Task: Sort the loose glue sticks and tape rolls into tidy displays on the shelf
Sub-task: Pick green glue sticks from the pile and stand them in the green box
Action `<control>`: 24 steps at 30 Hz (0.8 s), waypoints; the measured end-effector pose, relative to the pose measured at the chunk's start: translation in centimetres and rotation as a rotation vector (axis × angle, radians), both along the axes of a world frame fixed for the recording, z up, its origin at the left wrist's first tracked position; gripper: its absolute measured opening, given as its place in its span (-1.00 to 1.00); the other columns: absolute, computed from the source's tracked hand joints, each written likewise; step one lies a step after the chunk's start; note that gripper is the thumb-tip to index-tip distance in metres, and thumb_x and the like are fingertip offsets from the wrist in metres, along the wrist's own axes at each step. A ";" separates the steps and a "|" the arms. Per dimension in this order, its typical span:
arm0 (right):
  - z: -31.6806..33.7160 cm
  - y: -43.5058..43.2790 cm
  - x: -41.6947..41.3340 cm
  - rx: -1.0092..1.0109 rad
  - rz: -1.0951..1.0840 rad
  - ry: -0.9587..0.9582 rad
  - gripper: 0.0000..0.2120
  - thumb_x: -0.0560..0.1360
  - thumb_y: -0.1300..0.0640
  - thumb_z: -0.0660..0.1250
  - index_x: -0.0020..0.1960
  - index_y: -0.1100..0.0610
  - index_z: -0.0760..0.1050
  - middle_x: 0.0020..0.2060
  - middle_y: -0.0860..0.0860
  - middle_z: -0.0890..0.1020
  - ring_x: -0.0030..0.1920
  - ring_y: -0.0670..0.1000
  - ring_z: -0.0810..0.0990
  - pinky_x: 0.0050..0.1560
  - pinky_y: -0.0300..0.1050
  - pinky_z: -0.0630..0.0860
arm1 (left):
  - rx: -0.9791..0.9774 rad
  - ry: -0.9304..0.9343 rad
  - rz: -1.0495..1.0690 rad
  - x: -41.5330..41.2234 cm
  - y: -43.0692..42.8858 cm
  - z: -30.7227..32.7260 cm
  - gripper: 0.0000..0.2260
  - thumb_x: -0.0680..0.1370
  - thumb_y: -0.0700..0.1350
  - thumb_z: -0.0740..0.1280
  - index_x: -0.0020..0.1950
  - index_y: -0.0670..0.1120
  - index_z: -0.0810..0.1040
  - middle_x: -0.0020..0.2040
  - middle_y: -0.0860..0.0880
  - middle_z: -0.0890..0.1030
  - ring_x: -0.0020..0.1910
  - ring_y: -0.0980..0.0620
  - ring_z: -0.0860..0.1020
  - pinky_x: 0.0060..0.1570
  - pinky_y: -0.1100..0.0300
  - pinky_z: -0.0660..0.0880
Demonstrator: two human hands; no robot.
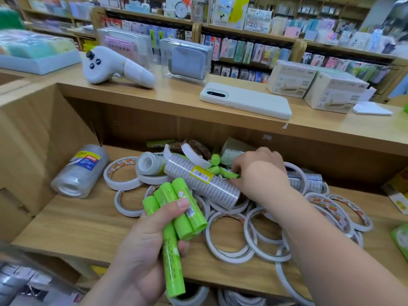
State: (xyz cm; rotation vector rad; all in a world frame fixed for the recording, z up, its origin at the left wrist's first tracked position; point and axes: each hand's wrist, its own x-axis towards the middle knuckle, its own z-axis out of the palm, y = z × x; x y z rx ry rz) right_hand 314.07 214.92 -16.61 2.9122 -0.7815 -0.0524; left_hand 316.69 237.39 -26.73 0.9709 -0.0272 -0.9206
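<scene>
My left hand [141,246] grips a bunch of several green glue sticks [176,215] in front of the wooden shelf [72,228]. My right hand [260,171] reaches into the loose pile and pinches one more green glue stick [227,173] lying among the tape. The pile holds several flat white tape rolls [229,244], a long wrapped tube of clear tape [205,184] and a few more green glue sticks [215,160] at the back. A big wrapped pack of clear tape rolls [81,171] lies on its side at the shelf's left.
On the shelf top lie a white game controller [114,67], a white phone [245,100], two boxed tape packs [318,87] and a bagged grey item [187,60]. More stock sits on the shelf below [238,299] and on racks behind.
</scene>
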 end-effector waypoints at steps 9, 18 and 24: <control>1.7 1.6 -7.2 0.323 0.092 -0.719 -0.91 0.40 0.00 0.50 -0.11 -0.04 0.66 -0.37 -0.16 0.60 -0.26 -0.14 0.58 -0.27 -0.32 0.51 | 0.026 -0.075 -0.031 -0.6 -0.2 1.2 -0.57 0.51 -0.09 0.48 0.33 -0.19 0.53 0.05 -0.23 0.61 -0.32 -0.01 0.63 -0.45 0.20 0.52; 0.8 2.5 -16.3 1.213 0.074 -0.898 -0.74 0.22 0.25 0.53 -0.14 -0.01 0.67 -0.31 0.12 0.65 -0.31 -0.01 0.60 -0.28 -0.21 0.55 | 0.064 -0.180 -0.125 -5.7 -5.0 4.3 -0.45 0.31 -0.08 0.53 0.25 -0.24 0.56 -0.13 -0.21 0.63 -0.45 0.02 0.61 -0.56 0.23 0.48; 0.2 -1.9 -22.1 1.205 0.194 -0.678 -0.35 0.29 0.15 0.48 0.27 -0.37 0.50 -0.29 -0.07 0.56 -0.29 -0.04 0.49 -0.20 -0.12 0.49 | 0.075 -0.207 -0.189 -12.0 -10.4 5.5 -0.45 0.26 -0.13 0.53 0.22 -0.27 0.57 -0.20 -0.17 0.65 -0.46 0.05 0.61 -0.57 0.27 0.47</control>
